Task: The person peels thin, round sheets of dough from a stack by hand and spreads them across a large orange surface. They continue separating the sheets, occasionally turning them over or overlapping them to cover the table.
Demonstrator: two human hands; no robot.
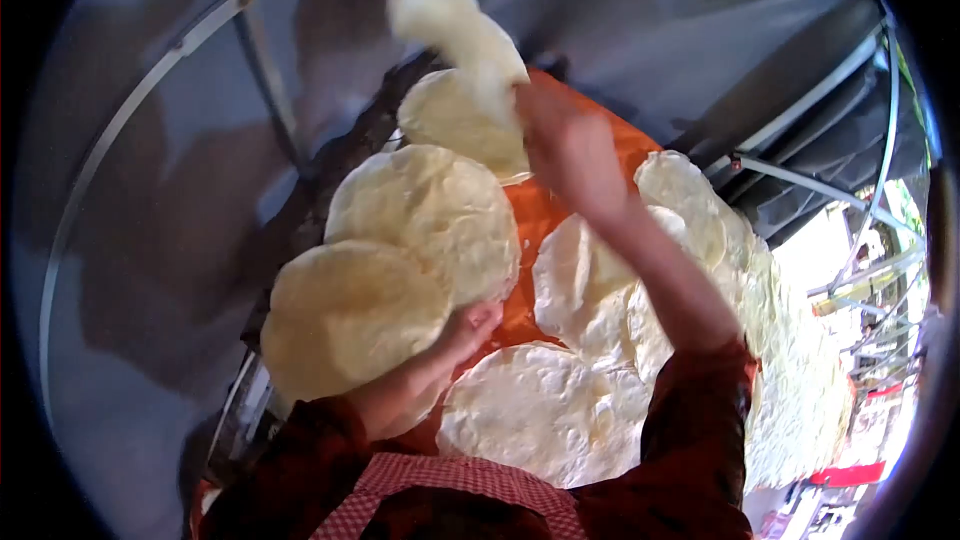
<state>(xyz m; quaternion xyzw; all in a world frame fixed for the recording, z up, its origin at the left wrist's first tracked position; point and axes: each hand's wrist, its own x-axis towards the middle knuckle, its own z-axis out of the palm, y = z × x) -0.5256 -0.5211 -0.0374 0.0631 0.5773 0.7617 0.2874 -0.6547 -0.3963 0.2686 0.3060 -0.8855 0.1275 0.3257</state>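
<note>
My right hand (575, 155) is raised over the far part of the orange surface (540, 210), blurred by motion. It grips a thin pale flatbread (455, 25) that swings up and to the left, folded and smeared. My left hand (472, 328) is low beside the edge of two overlapping flatbreads, one nearer (350, 305) and one farther (430, 205). Its fingers look curled together against that edge; what they hold, if anything, is hidden. Another flatbread (460, 125) lies partly beneath the swinging one. Just right of my left hand, a bubbly flatbread (530, 405) lies flat.
Several more flatbreads (590, 290) overlap under my right forearm, and a long spread of them (785, 370) runs along the right. Grey sheeting (150, 240) hangs at the left and back, with a curved metal pole (110, 130). Metal bars (800, 185) cross at the right.
</note>
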